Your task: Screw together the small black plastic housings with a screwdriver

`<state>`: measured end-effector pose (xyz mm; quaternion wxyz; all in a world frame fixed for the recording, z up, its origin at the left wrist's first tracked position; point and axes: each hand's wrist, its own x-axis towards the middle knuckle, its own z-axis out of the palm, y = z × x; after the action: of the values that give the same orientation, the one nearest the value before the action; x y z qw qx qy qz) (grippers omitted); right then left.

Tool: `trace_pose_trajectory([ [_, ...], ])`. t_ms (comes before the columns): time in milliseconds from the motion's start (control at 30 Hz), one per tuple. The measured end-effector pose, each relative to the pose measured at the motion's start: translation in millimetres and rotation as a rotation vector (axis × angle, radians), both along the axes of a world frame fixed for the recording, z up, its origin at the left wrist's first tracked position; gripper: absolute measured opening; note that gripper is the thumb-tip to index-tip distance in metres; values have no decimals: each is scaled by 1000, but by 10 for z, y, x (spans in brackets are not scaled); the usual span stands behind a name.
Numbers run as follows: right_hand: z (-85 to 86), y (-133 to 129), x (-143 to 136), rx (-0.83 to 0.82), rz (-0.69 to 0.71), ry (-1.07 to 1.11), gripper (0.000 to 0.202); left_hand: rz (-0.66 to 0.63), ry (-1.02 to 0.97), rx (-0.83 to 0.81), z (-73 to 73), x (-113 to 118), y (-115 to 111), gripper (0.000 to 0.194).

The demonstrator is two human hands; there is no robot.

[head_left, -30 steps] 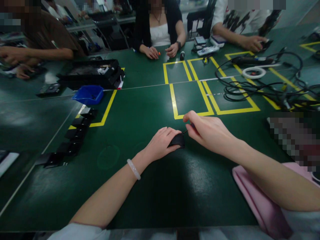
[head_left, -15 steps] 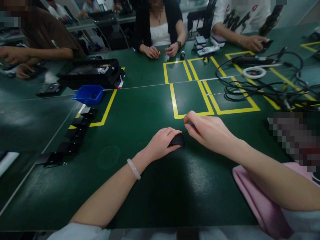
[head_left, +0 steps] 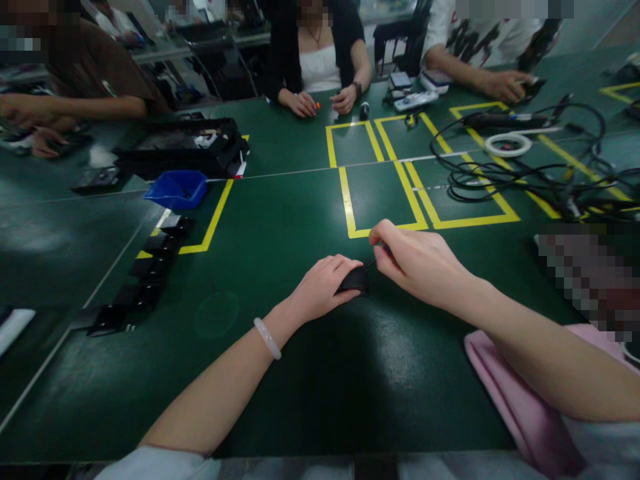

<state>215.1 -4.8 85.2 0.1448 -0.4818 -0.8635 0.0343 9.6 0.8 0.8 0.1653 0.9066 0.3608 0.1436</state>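
One partly hidden black object [head_left: 356, 281]

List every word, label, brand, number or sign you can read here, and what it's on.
None can be read.
Black piece under the left hand: no lettering shows.
Pale marks by the row of black parts: too small.
White shirt: print blurred, no legible word.

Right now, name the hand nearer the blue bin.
Left: the left hand is right of the blue bin, the right hand farther right, both nearer the camera.
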Motion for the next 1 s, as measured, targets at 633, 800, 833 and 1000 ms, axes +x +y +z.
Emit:
trace_pose_trajectory([
  [633, -33, 15, 8, 25, -14, -64, 20, 5, -3, 2, 12, 5, -12, 42],
  [800, -38, 9, 9, 57, 15, 15, 17, 9, 2, 5, 13, 2, -11, 42],
  [833, -34, 6, 9, 41, 25, 16, 17, 10, 3, 8, 11, 1, -10, 43],
  [1000, -25, -6, 12, 18, 13, -44, 17, 10, 2, 11, 5, -2, -9, 42],
])
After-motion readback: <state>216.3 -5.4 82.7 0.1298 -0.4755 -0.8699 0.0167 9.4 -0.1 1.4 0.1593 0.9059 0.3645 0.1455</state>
